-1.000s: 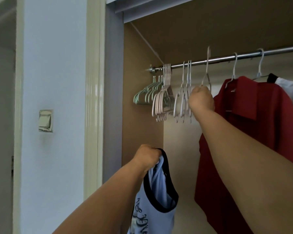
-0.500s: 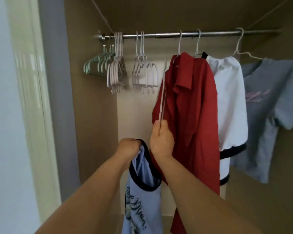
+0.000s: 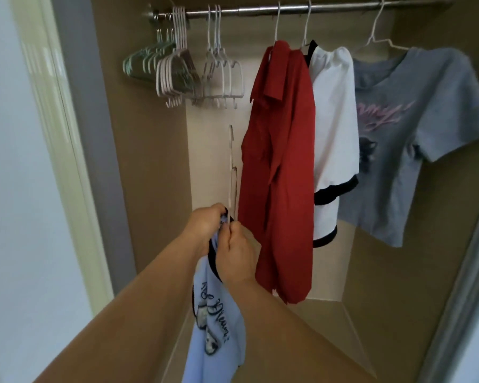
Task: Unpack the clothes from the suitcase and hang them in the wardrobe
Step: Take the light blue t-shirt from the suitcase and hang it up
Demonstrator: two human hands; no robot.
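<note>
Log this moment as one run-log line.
left hand grips blue top | right hand holds white hanger | rail: red shirt, white top, grey tee hung

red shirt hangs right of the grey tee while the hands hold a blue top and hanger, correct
No: head view shows the red shirt left of the grey tee; the left hand holds the blue top, the right hand the hanger.

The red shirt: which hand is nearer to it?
Right. The right hand, holding a hanger, is beside the red shirt; the left hand grips the blue top farther left.
</note>
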